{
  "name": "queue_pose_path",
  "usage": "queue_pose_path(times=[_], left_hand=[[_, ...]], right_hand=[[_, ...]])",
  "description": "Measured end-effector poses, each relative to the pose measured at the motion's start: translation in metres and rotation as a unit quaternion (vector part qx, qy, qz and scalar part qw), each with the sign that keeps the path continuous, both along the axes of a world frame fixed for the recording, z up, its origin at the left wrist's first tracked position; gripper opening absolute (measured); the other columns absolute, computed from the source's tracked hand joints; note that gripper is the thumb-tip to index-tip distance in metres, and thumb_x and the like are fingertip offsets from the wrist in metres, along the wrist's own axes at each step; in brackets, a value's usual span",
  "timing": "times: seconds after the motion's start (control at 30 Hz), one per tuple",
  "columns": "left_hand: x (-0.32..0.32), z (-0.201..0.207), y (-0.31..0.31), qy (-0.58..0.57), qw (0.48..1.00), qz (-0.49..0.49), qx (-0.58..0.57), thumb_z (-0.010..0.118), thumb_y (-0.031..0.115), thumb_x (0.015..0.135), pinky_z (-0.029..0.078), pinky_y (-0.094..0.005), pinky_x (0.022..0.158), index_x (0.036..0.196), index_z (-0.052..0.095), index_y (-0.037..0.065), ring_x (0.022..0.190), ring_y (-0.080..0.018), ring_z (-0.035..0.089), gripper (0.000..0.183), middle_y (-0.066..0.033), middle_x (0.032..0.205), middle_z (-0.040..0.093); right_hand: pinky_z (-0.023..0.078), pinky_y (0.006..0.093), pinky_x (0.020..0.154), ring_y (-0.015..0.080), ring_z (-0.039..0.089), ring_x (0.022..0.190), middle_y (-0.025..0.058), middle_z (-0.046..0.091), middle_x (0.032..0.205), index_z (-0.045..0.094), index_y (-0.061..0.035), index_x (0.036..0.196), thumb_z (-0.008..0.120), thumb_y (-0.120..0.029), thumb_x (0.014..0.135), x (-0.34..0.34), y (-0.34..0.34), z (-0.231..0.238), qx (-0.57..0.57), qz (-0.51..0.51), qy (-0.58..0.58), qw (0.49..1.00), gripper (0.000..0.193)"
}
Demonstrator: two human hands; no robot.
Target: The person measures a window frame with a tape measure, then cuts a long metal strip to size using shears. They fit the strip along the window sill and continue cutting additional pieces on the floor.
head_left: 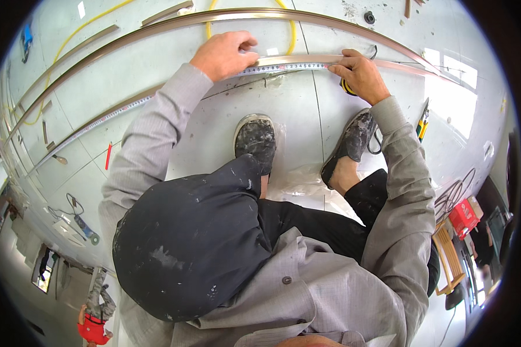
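A long bronze-coloured metal strip (301, 59) lies across the floor in front of me, and the white blade of a tape measure (298, 66) is drawn out along its near edge. My left hand (227, 55) is closed with curled fingers on the strip and blade; its palm side is hidden. To the right, my right hand (362, 75) grips the tape measure, whose yellow and black case (347, 88) shows partly under the fingers. The thumb and index finger press at the strip where the blade meets the case.
Another long bronze strip (156, 32) curves beyond, with a yellow hose (295, 34) behind it. A red pencil (108, 156) lies left, near an angle grinder (87, 230). Pliers (423, 121) lie right, near a red box (465, 217). My shoes (255, 139) stand close to the strip. A person in red (94, 328) is at lower left.
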State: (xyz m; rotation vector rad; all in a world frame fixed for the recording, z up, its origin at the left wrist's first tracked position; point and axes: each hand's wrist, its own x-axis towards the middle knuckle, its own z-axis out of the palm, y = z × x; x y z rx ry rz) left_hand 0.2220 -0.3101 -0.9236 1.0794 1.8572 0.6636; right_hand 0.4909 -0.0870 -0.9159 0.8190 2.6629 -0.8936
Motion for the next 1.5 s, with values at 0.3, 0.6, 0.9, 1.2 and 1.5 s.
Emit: queue_pose_path(times=[0.3, 0.6, 0.9, 1.2, 1.5], left_hand=[[-0.007, -0.028, 0.029, -0.260, 0.954, -0.042, -0.140, 0.071, 0.021, 0.086, 0.054, -0.0267, 0.080, 0.115, 0.072, -0.001, 0.087, -0.0138, 0.067, 0.036, -0.0081, 0.104, 0.073], [-0.011, -0.026, 0.033, -0.383, 0.904, -0.001, -0.189, 0.072, 0.016, 0.087, 0.055, -0.0216, 0.077, 0.115, 0.067, -0.001, 0.084, -0.0096, 0.066, 0.033, -0.0051, 0.098, 0.070], [-0.011, -0.029, 0.031, -0.404, 0.895, 0.028, -0.188, 0.074, 0.013, 0.086, 0.056, -0.0221, 0.081, 0.113, 0.068, -0.001, 0.088, -0.0105, 0.068, 0.031, -0.0070, 0.101, 0.071], [-0.012, -0.035, 0.030, -0.390, 0.904, 0.020, -0.174, 0.075, 0.014, 0.085, 0.053, -0.0204, 0.070, 0.116, 0.069, -0.003, 0.078, -0.0084, 0.065, 0.036, -0.0061, 0.094, 0.071], [-0.013, -0.026, 0.032, -0.375, 0.913, -0.006, -0.162, 0.074, 0.015, 0.086, 0.044, -0.0216, 0.052, 0.114, 0.070, -0.004, 0.061, -0.0038, 0.055, 0.035, -0.0020, 0.078, 0.067]], right_hand=[[0.053, 0.0425, 0.090, 0.0423, 0.066, 0.101, 0.0236, 0.067, 0.122, 0.077, -0.0014, 0.092, 0.071, -0.037, 0.090, -0.001, 0.009, 0.011, -0.003, -0.001, 0.008, 1.000, 0.037], [0.052, 0.0429, 0.090, 0.0431, 0.066, 0.101, 0.0250, 0.066, 0.122, 0.077, -0.0017, 0.095, 0.072, -0.038, 0.089, -0.005, 0.013, 0.013, -0.007, 0.002, -0.007, 1.000, 0.038], [0.046, 0.0447, 0.068, 0.0338, 0.059, 0.070, 0.0131, 0.056, 0.082, 0.072, 0.0036, 0.083, 0.072, -0.037, 0.090, -0.006, 0.012, 0.009, -0.009, 0.008, 0.028, 1.000, 0.041], [0.047, 0.0431, 0.067, 0.0315, 0.059, 0.067, 0.0122, 0.055, 0.080, 0.073, 0.0045, 0.081, 0.073, -0.038, 0.089, -0.007, 0.013, 0.018, -0.006, 0.002, 0.014, 1.000, 0.043], [0.053, 0.0403, 0.088, 0.0400, 0.067, 0.103, 0.0261, 0.065, 0.120, 0.076, 0.0020, 0.092, 0.073, -0.034, 0.089, -0.010, 0.008, 0.027, 0.018, 0.034, 0.018, 0.999, 0.036]])
